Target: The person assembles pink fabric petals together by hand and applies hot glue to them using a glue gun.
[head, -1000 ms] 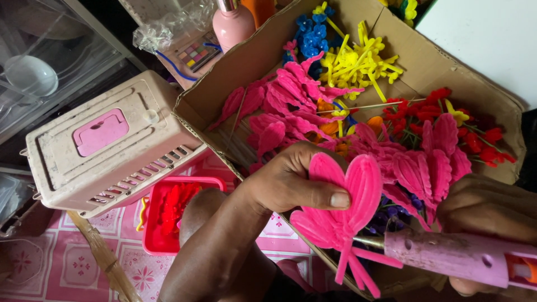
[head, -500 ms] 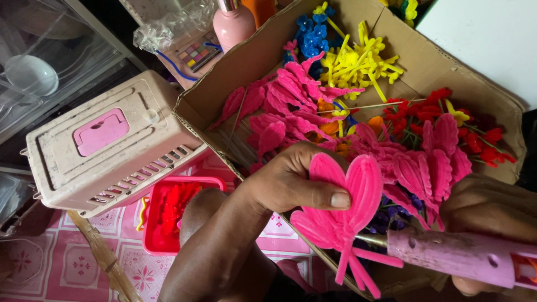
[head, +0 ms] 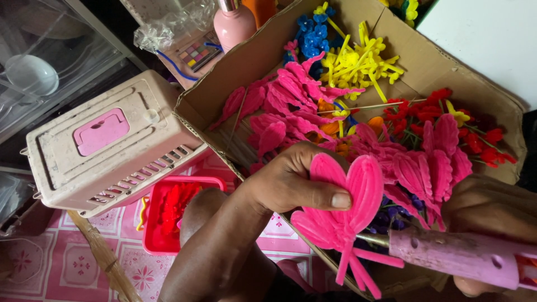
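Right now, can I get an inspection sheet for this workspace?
Surface: pink patterned floor covering.
Job's things: pink fuzzy-wire flower; pink glue gun, nozzle at its stems.
Clutter: cardboard box of pink, yellow, red and blue flowers; red tray; beige crate; pink bottle.
Grippers: left hand pinches the flower; right hand grips the gun.
Cables: nothing seen.
Surroundings: clear plastic drawers.

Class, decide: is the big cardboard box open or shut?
Open: the cardboard box has its top flaps spread, showing pink, yellow, blue and red chenille pieces inside.
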